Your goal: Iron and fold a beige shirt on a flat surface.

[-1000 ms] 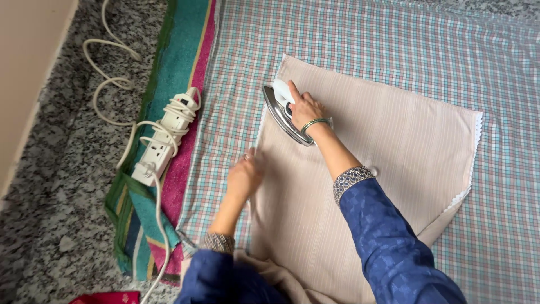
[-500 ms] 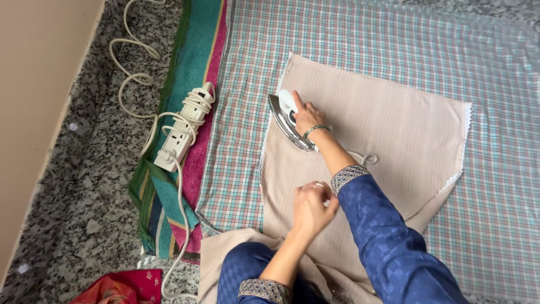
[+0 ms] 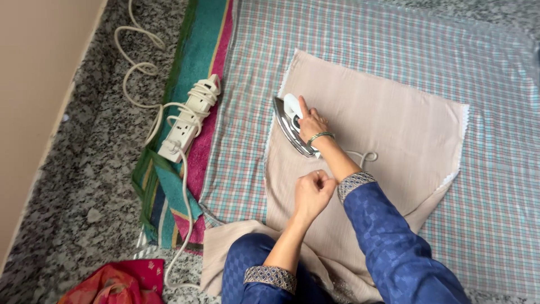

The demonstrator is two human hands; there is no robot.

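Right hand (image 3: 313, 125) wrapped around the white handle of the electric iron (image 3: 292, 125), fingers closed on it, index finger laid forward along the top. Iron soleplate flat on the beige cloth (image 3: 382, 129), near that cloth's left edge, nose toward the far left corner. Green bangle on the right wrist.

Left hand (image 3: 313, 190) curled into a loose fist just beside the right forearm, fingertips pinched together; looks like gripping the iron's cord or a fold of cloth, cannot tell which. Loop of cord (image 3: 364, 159) lying on the cloth behind the iron.

Beige cloth spread on a checked sheet (image 3: 394, 45), lace trim along the right edge, near end bunched over the lap. Striped towel (image 3: 194, 62) under the sheet's left edge; white power strip (image 3: 188, 119) on it, cable coiled around it and trailing onto the granite floor (image 3: 84, 186). Red fabric (image 3: 121, 284) at the near left corner.

Handling guess: iron heavy, rigid, hot underneath, so handle only. Cloth light, limp, wrinkles easily; best held at an edge and pulled taut.
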